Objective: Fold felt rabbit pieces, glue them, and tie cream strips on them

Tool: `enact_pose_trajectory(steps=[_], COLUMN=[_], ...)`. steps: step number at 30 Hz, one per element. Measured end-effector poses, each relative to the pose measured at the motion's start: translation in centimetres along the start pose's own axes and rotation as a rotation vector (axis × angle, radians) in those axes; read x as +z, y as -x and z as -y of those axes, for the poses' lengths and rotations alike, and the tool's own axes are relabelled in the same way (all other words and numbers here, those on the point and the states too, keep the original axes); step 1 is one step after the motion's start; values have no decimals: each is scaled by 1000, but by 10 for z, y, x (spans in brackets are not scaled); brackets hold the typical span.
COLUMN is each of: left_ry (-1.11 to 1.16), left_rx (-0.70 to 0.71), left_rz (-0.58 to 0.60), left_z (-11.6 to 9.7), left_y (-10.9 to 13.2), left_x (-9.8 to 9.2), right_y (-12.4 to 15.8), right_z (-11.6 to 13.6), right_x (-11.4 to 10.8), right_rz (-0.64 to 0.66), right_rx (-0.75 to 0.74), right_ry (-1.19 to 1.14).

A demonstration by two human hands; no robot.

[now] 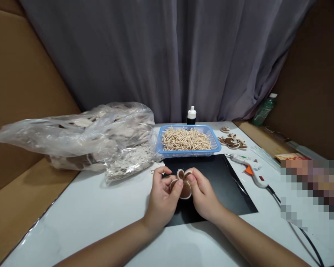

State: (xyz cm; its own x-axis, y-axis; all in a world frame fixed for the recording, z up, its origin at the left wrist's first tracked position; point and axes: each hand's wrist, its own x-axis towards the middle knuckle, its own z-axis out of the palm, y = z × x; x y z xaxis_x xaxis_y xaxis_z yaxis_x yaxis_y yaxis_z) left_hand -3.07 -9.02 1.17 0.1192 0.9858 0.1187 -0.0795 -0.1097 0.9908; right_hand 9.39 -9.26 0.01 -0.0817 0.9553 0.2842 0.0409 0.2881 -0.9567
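Between my two hands is a small brown fabric piece (pixel 186 190) with a pale fuzzy edge, a rounded body and ear-like lobes at its top. My left hand (pixel 161 196) pinches it with the thumb on its front. The thumb and fingers of my right hand (pixel 204 194) grip its right upper lobe. What lies behind the piece, under my fingers, is hidden. Both hands are above a black mat (pixel 219 178) on the white table.
A blue basket (pixel 187 152) of short pale sticks stands behind the mat. Similar brown pieces (pixel 232 142) lie right of it, near a white glue gun (pixel 247 167) with a black cord. Clear plastic bags (pixel 100 137) fill the left. A white-capped bottle (pixel 192 115) stands at the back.
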Motion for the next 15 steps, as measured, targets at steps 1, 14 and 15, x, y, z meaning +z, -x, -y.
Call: enact_pose_trajectory(steps=[1,14,15], left_ry=[-2,22,25], left_rx=[13,-67,-63], left_rz=[-2,138,147], left_z=[0,3,4], left_y=[0,-7,-7], left_x=[0,-6,-6], right_y=[0,-17,-17], right_z=[0,1,3], right_x=[0,-29,-32], right_rz=[13,124,148], right_rx=[16,196,182], right_ry=[-48,-255,-198])
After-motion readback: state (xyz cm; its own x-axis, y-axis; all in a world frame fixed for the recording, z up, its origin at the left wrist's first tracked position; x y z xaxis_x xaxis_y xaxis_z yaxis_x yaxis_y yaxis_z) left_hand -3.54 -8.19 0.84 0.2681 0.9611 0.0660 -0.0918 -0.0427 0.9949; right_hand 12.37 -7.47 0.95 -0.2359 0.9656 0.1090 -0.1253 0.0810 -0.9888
